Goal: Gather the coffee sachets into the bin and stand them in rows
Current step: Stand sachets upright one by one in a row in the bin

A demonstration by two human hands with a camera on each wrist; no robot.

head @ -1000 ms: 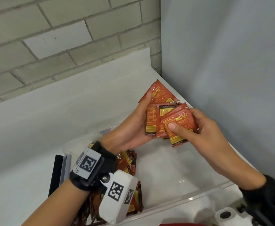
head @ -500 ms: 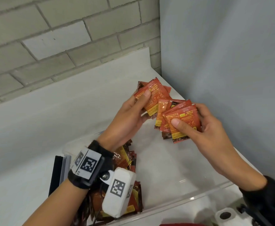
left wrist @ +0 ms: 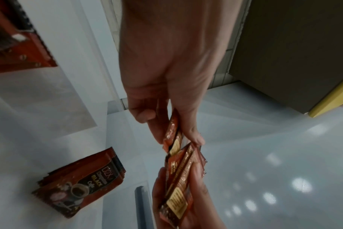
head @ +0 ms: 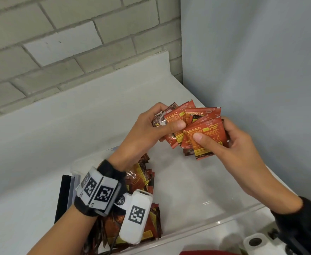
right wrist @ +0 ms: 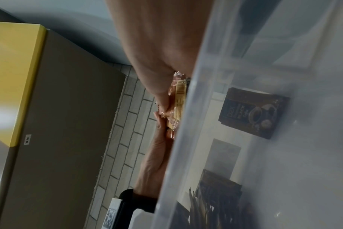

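Both hands hold a fanned bunch of red coffee sachets (head: pixel 203 124) in the air over the far right part of a clear plastic bin (head: pixel 215 222). My left hand (head: pixel 166 124) pinches the left part of the fan, thumb on top. My right hand (head: pixel 213 135) pinches the front sachets, thumb on their face. In the left wrist view the held sachets (left wrist: pixel 178 162) appear edge-on between both hands. More sachets (head: pixel 141 179) stand packed at the bin's left end, partly hidden by my left wrist. A small stack of sachets (left wrist: pixel 80 184) lies flat on the bin floor.
A grey wall (head: pixel 261 89) stands close on the right and a brick wall (head: pixel 59 52) behind the white counter. Flat black and clear pieces (head: pixel 62 197) lean left of the bin. A white roll (head: pixel 255 242) sits at the bottom right. A yellow-edged cabinet (left wrist: pixel 333 100) hangs overhead.
The left hand's sachets and the right hand's sachets have come together into one overlapping fan. The left hand has turned, its thumb now on top of the sachets.
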